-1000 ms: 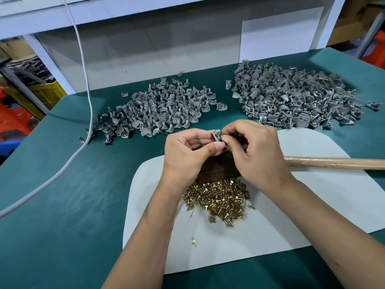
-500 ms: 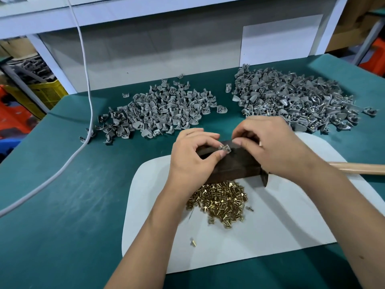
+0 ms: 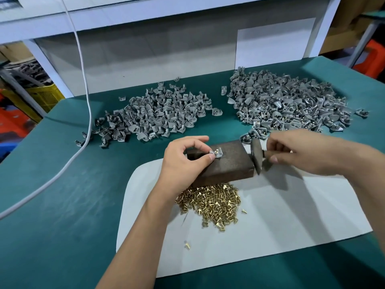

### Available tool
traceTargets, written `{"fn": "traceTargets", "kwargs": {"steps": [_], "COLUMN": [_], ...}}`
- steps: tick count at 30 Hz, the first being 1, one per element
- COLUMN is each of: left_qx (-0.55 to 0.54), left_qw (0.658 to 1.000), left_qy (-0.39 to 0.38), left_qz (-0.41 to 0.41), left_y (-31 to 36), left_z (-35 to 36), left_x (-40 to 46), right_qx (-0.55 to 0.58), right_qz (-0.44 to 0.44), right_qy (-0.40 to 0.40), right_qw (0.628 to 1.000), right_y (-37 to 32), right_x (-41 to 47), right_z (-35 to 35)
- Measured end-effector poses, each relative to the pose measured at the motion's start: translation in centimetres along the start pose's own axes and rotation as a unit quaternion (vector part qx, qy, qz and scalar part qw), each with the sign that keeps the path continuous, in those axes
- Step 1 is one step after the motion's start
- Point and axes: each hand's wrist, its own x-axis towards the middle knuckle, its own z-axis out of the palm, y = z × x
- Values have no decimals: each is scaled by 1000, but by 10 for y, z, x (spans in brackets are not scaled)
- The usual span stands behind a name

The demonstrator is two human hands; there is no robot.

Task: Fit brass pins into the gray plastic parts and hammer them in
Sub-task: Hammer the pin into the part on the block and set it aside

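A teal table (image 3: 62,205) is covered in part by a white sheet (image 3: 281,215), on which a dark metal block (image 3: 229,165) and a heap of brass pins (image 3: 212,203) are set. A gray plastic part (image 3: 216,153) with a pin standing in it is pinched on the block's top by the left hand (image 3: 183,161). The hammer (image 3: 256,155) is gripped near its head by the right hand (image 3: 302,151). Two piles of gray parts (image 3: 158,115) are spread behind, below a white shelf frame (image 3: 145,11); a white cable (image 3: 83,80) is draped across the left side.
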Motion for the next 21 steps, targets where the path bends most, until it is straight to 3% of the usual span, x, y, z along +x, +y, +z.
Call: {"fn": "traceTargets", "kwargs": {"steps": [4, 6, 11, 15, 19, 21], "left_qx": [-6, -4, -14, -12, -19, -18], "left_qw": [1000, 1000, 1000, 999, 999, 999], "left_qy": [-3, -1, -5, -2, -10, -13], "left_qz": [-5, -4, -17, -32, -35, -37], "left_y": [-2, -1, 2, 3, 5, 5], "left_z": [-1, -1, -1, -1, -2, -3], "left_x": [1, 1, 1, 1, 0, 0], "right_qx": [172, 170, 89, 100, -1, -13], "right_qz": [-37, -77, -100, -82, -47, -65], "right_qy": [125, 174, 184, 299, 165, 177], "right_qw": [976, 967, 974, 945, 985, 982], "right_y": [-18, -39, -68, -72, -88, -85], "right_x": [-1, 1, 1, -3, 3, 4], "right_z": [-11, -11, -1, 1, 13, 2]}}
